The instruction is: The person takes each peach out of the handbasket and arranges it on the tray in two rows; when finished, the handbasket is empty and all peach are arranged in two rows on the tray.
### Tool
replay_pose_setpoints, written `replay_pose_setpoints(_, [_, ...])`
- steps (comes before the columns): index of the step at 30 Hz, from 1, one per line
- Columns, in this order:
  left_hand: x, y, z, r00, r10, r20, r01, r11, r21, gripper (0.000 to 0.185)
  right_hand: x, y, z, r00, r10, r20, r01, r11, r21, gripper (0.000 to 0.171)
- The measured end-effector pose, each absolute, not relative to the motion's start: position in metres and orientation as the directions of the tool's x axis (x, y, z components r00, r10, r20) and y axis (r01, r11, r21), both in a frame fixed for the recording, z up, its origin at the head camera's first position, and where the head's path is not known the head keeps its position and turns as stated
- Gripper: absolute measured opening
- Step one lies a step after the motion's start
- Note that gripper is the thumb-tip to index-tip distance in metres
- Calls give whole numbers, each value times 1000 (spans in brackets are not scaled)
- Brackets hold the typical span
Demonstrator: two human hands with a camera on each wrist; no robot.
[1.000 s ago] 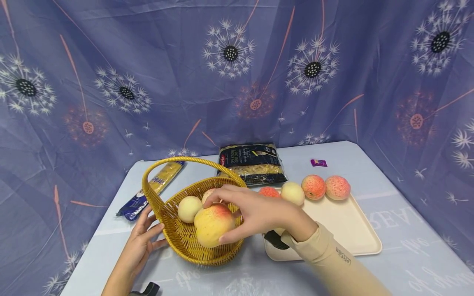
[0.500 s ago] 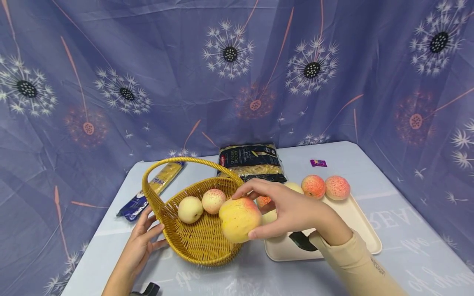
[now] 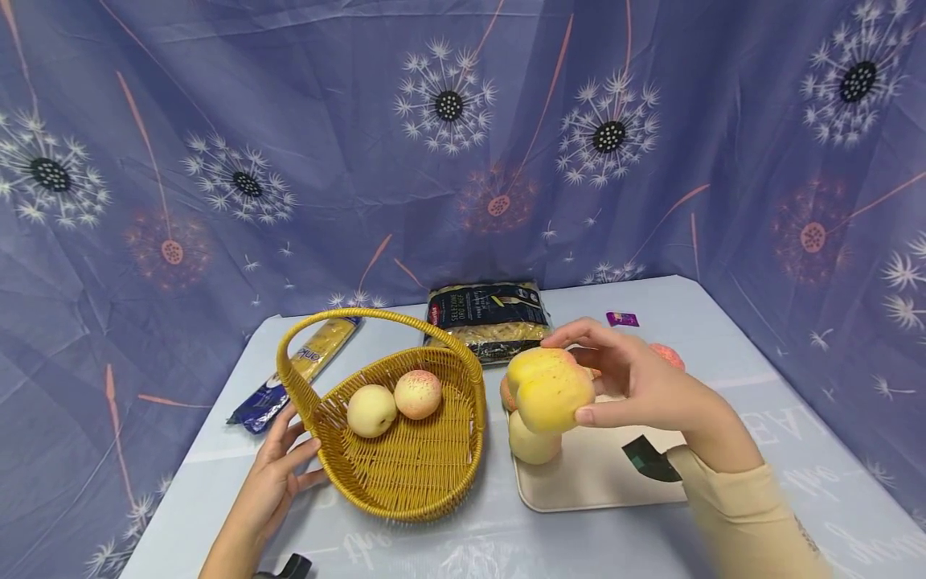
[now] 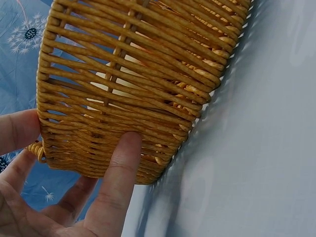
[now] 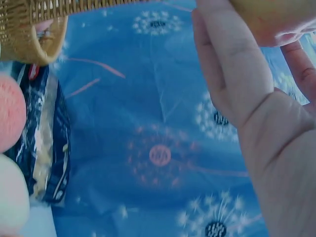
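Observation:
In the head view my right hand (image 3: 637,374) holds a large yellow peach (image 3: 553,394) with a red blush, thumb on the near side and fingers behind. It is up over the left part of the cream tray (image 3: 600,494). Part of that peach (image 5: 276,19) shows at the top of the right wrist view. My left hand (image 3: 278,470) rests against the outside of the yellow wicker basket (image 3: 415,474) near the handle's base. One straight finger (image 4: 118,173) presses its woven side (image 4: 98,138). Inside lie a pale peach (image 3: 370,410) and a pink-speckled peach (image 3: 418,394).
A pale peach (image 3: 534,446) sits at the tray's left; a reddish peach (image 3: 669,355) shows behind my right hand. Behind the basket lie a dark pasta bag (image 3: 492,318) and a long blue-and-yellow pasta packet (image 3: 314,354). A small purple packet (image 3: 622,319) lies farther back.
My right hand has carried the yellow peach out from over the basket, rightward to the tray's left side. My left hand and the basket have stayed put.

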State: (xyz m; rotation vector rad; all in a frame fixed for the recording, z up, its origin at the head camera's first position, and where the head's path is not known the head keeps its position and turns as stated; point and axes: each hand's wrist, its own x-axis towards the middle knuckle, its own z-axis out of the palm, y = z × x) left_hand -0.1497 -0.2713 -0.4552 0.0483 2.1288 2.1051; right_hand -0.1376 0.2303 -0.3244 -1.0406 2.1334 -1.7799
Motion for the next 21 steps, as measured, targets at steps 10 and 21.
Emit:
replay_pose_setpoints(10, [-150,-272,-456,-989,133,-59,-57,21,998,65,-143,272,-341,-730,-557,396,-450,-44,-892,72])
replay_pose_setpoints(21, [-150,-272,-457,-989,128,-76,-75,15,997,66,-147,291,-375,-817,-482,316,-425,133,-895,67])
